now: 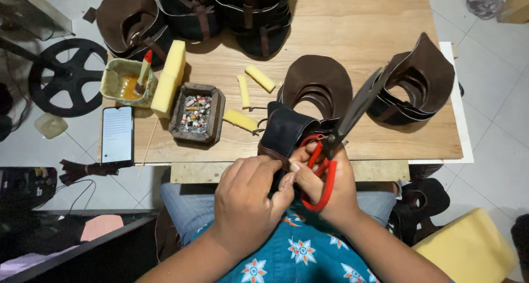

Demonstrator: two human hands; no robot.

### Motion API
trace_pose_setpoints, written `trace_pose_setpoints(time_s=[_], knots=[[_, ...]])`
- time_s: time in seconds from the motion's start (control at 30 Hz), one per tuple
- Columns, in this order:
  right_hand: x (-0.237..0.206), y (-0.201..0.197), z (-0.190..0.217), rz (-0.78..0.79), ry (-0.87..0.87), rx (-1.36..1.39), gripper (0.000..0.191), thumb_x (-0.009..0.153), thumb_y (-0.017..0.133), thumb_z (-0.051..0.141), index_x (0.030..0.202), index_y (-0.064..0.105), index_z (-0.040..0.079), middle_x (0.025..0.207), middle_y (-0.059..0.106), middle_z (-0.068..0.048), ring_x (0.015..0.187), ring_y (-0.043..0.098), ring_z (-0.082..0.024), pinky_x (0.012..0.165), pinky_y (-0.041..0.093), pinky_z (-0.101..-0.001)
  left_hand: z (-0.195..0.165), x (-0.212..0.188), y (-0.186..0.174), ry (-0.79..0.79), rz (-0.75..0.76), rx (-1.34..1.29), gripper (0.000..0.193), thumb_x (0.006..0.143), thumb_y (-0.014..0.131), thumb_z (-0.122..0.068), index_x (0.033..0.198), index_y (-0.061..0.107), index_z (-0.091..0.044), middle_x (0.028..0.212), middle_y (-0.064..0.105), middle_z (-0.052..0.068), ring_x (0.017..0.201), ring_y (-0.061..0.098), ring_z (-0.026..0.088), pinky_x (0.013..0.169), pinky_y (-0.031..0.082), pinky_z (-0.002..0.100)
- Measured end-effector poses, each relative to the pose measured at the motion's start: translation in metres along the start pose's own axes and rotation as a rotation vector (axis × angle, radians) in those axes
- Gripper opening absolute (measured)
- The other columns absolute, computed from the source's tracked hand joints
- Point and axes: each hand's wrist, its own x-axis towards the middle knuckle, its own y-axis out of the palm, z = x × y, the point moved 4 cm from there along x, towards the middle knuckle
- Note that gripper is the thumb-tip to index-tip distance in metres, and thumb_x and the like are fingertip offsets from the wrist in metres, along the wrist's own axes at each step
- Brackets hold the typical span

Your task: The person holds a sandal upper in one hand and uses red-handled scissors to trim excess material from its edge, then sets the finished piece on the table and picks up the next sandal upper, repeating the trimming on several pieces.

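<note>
Lit evenly and fairly brightly from above, warm on the wooden table (363, 35), with soft short shadows tucked under the dark leather pieces (319, 82) and beside the yellow sponge block (171, 76). Dim and murky at the lower left corner, near black under the table edge, while pale floor tiles (496, 134) at right look slightly washed out. Sharp across the middle, hands included, with mild wide-angle bending of straight lines toward the borders and a faint sheen on the phone screen (117, 133).

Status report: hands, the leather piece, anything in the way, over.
Left hand grips dark folded leather piece. Right hand holds red-handled scissors, blades raised. Nothing blocking.
</note>
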Motion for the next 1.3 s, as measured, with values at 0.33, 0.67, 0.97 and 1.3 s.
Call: trace_pose_setpoints(time_s=[0.33, 0.67, 0.97, 1.3], knots=[[0.005, 0.017, -0.005, 0.156, 0.031, 0.135, 0.035, 0.094, 0.062, 0.001, 0.121, 0.038, 0.0, 0.1, 0.061, -0.013, 0.087, 0.062, -0.016, 0.079, 0.056, -0.0337, 0.029, -0.006, 0.009, -0.186, 0.081, -0.176, 0.006, 0.085, 0.069, -0.006, 0.085, 0.063, -0.004, 0.086, 0.066, 0.011, 0.082, 0.064, 0.032, 0.077, 0.052, 0.043], [0.012, 0.006, -0.003, 0.138, 0.205, 0.243, 0.036, 0.089, 0.063, 0.001, 0.12, 0.045, 0.0, 0.093, 0.063, -0.013, 0.076, 0.064, -0.019, 0.068, 0.057, -0.0355, 0.056, -0.014, 0.021, -0.49, 0.275, -0.746, 0.009, 0.091, 0.068, -0.008, 0.095, 0.07, 0.001, 0.096, 0.063, 0.007, 0.095, 0.062, 0.017, 0.088, 0.049, 0.031], [-0.021, -0.018, 0.003, 0.224, 0.206, -0.32, 0.052, 0.081, 0.078, 0.011, 0.127, 0.057, 0.002, 0.088, 0.057, -0.003, 0.075, 0.054, -0.01, 0.068, 0.05, -0.0252, 0.06, -0.001, 0.01, -0.554, -0.046, -0.649, 0.011, 0.093, 0.07, -0.009, 0.097, 0.073, 0.001, 0.091, 0.058, 0.002, 0.085, 0.057, 0.011, 0.076, 0.048, 0.024], [-0.028, -0.023, -0.007, 0.172, 0.316, -0.436, 0.042, 0.072, 0.087, 0.012, 0.107, 0.067, 0.002, 0.069, 0.067, -0.002, 0.062, 0.068, -0.008, 0.058, 0.056, -0.0258, 0.057, 0.006, 0.014, -0.49, -0.11, -0.621, 0.011, 0.094, 0.07, -0.007, 0.098, 0.072, 0.003, 0.092, 0.056, 0.004, 0.086, 0.055, 0.012, 0.076, 0.046, 0.024]])
